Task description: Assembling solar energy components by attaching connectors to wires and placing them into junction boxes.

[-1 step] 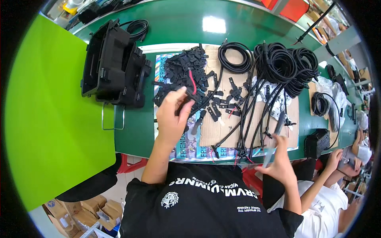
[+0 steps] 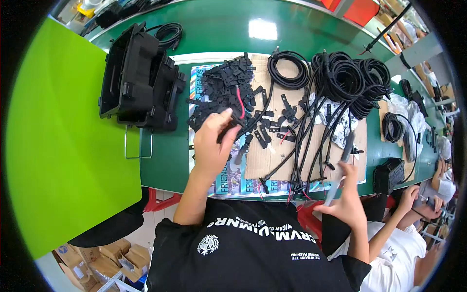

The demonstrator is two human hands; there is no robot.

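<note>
My left hand (image 2: 214, 146) is over the pile of small black plastic clips (image 2: 228, 80), its thumb and fingers closed on the end of a black cable (image 2: 250, 127). A red wire (image 2: 240, 101) sticks up from that end; a small black part sits at the fingertips, partly hidden. At the table's front edge, my right hand (image 2: 348, 202) is wrapped round a slim stick-like tool (image 2: 348, 148) with a dark upper end and a pale, see-through lower part. I cannot make out its exact kind. More loose clips (image 2: 265, 134) lie on the cardboard (image 2: 258, 168).
Coiled black cables (image 2: 340, 80) are heaped at the right, their ends trailing toward me. A single coil (image 2: 288, 70) lies beside them. Black plastic boxes (image 2: 129, 82) stand at the left near a lime-green panel (image 2: 73, 136). At the right, a co-worker's hands (image 2: 411, 194) are near the table edge.
My left hand and the red wire have shifted slightly right and down. The tool in my right hand has moved a little to the right, and that hand with it.
</note>
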